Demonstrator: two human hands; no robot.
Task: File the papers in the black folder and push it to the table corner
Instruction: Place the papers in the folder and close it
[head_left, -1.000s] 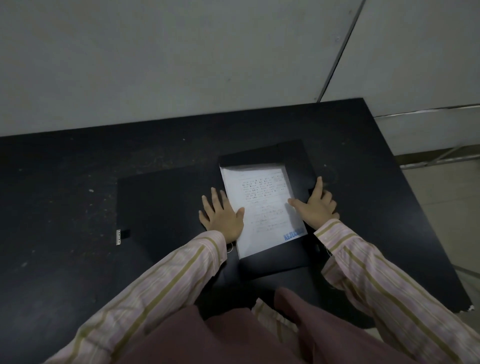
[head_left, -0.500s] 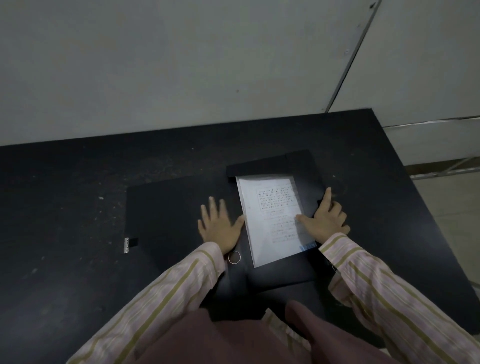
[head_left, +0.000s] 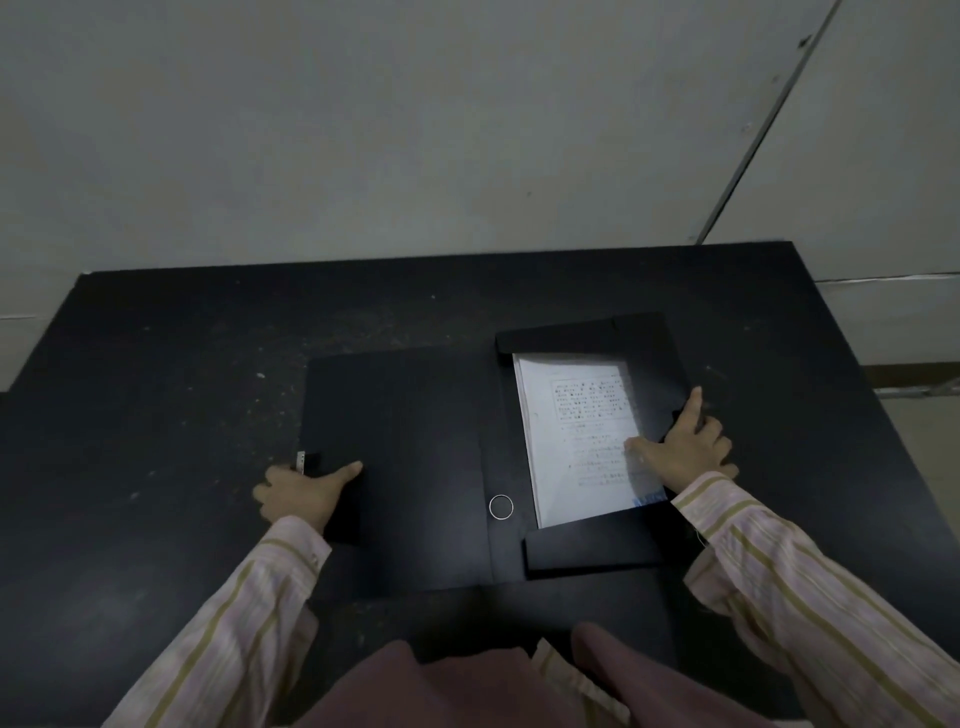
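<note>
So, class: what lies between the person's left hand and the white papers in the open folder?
In the head view, only the folder's bare black left cover and a small ring near its fold separate the left hand from the papers.

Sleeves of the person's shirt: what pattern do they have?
The sleeves are pale pink with thin stripes and wider olive ones, seen in the head view.

Bare table (head_left: 519, 296) beyond folder (head_left: 395, 415)

- Dim, flat indoor light with a cool grey-green cast; no strong glare.
- The black folder (head_left: 405, 441) nearly merges with the dark table (head_left: 156, 389).
- The papers (head_left: 576, 436), under the right hand's (head_left: 685, 452) fingers (head_left: 636, 446), are brightest; their print is blurred.
- Wide-angle bending warps the frame's edges.
</note>
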